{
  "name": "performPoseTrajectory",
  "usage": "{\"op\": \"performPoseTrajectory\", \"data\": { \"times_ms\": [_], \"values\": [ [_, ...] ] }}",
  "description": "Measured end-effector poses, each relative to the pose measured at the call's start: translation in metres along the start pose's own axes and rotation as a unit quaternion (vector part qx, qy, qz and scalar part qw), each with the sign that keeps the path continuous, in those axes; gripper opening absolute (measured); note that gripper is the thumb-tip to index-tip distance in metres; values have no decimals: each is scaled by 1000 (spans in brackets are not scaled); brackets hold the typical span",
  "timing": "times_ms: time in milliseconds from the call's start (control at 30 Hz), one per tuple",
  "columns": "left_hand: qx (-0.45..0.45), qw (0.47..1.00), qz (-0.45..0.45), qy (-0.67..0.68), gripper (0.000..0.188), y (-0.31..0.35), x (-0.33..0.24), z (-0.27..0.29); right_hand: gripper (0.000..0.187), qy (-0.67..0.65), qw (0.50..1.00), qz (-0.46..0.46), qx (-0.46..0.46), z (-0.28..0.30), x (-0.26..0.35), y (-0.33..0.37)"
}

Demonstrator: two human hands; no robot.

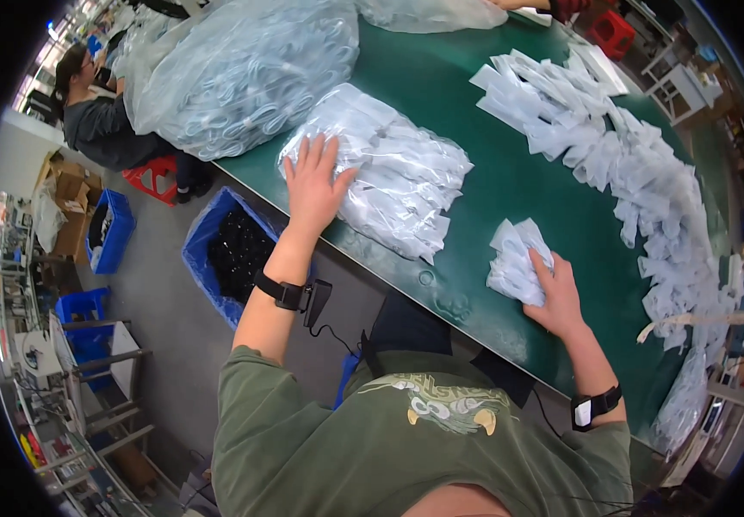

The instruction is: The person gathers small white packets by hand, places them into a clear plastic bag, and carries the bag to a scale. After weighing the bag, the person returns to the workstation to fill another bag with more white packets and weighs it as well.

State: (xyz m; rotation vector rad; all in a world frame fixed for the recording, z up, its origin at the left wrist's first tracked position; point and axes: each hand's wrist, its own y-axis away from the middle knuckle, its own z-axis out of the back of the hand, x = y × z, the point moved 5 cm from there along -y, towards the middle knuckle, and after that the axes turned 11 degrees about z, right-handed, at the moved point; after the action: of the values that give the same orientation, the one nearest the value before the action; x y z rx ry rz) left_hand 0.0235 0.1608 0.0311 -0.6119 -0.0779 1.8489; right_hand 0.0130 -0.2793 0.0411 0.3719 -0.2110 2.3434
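Note:
My left hand [313, 185] lies with fingers spread on a large clear plastic bag [398, 177] filled with rows of small white packets. Farther right, my right hand [554, 293] is closed round a bundle of white packets [517, 263] at the table's near side. What exactly is inside these packets cannot be made out. Along the right side of the green table [475, 207] runs a long curved heap of similar white packets [639, 172], piled loosely and overlapping.
A big clear sack of pale blue looped pieces [251, 82] fills the far left of the table. Below the left edge stands a blue-lined bin [207, 233] of black pieces. A person [101, 112] sits at far left; another person's hand [514, 4] shows at the far edge.

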Motion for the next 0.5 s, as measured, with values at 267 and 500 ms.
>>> {"op": "performPoseTrajectory", "data": {
  "times_ms": [267, 500],
  "values": [
    [33, 959, -124, 253, 55, 45, -145, 26, 93, -18, 999, -12, -30, -11, -24, 11],
    [160, 888, -259, 344, 48, 89, -272, 20, 96, 24, 994, -81, -70, -14, -29, 24]
  ]
}}
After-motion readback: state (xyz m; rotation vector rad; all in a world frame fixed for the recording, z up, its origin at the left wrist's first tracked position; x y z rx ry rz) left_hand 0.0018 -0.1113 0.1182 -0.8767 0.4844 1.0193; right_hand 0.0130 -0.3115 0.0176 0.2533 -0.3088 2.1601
